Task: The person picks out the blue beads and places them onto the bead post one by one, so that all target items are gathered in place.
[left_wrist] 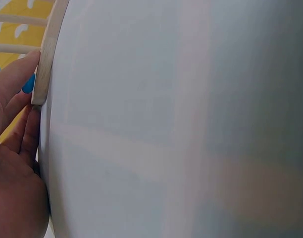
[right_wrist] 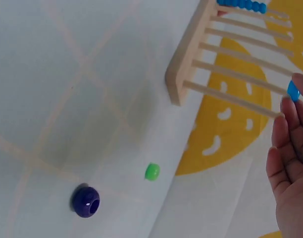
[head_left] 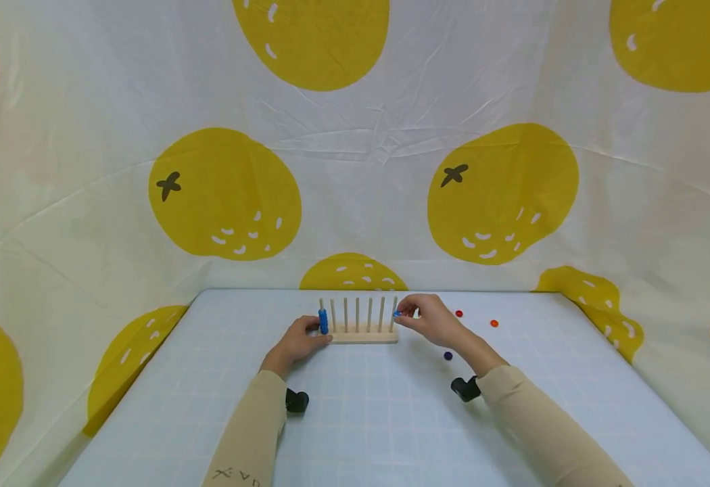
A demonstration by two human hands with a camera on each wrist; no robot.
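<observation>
A wooden peg rack (head_left: 364, 337) with a row of upright pegs stands at the table's far side. Several blue beads (head_left: 323, 321) are stacked on its leftmost peg. My left hand (head_left: 299, 340) grips that end of the base, thumb in front and fingers behind, as the left wrist view also shows. At the rack's other end, my right hand (head_left: 433, 319) pinches a single blue bead (right_wrist: 293, 91) between thumb and fingertips. This bead is up near the tops of the right-hand pegs; in the right wrist view those pegs are bare.
Right of the rack lie a red bead (head_left: 459, 313), an orange bead (head_left: 494, 323) and a dark purple bead (head_left: 448, 355). A green bead (right_wrist: 152, 171) shows in the right wrist view. Behind the table (head_left: 367, 419) hangs a fruit-print cloth (head_left: 355, 223).
</observation>
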